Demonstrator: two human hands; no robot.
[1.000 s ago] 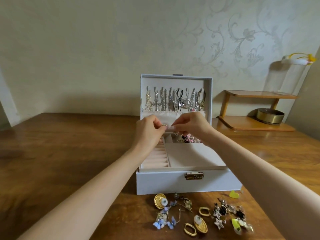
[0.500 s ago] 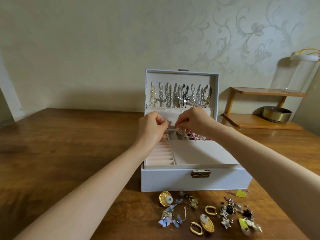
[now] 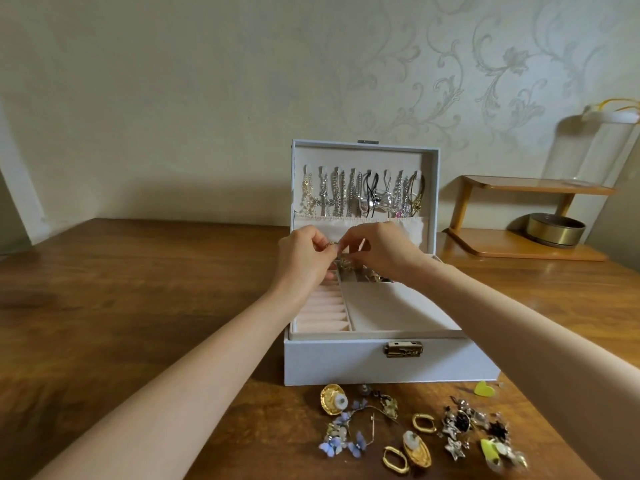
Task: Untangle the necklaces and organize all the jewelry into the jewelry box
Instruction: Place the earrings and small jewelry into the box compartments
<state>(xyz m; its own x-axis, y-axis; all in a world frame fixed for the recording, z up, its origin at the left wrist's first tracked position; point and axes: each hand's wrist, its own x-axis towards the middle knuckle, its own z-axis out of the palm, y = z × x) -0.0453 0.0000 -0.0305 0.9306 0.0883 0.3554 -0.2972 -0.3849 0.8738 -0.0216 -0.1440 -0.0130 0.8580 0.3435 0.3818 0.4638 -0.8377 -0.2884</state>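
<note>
Pinching a small gold-coloured jewelry piece [image 3: 331,244] above an open white jewelry box [image 3: 346,365].

Nearest, on the brown wooden table [image 3: 138,306]: a scatter of loose gold hoop earrings, blue flower pieces and dark charms [image 3: 415,431], just in front of the box. Over the box's back compartments, held between the curled fingertips of left hand [image 3: 301,258] and right hand [image 3: 384,251], knuckles close together. Behind, in the upright lid, a row of hanging silver and gold necklaces [image 3: 360,199]. Far right, a light wooden shelf [image 3: 519,251] bearing a round brass bowl [image 3: 556,230].

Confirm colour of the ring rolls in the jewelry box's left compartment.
Pale pink ring rolls, inside the white jewelry box; seen in the head view.
</note>
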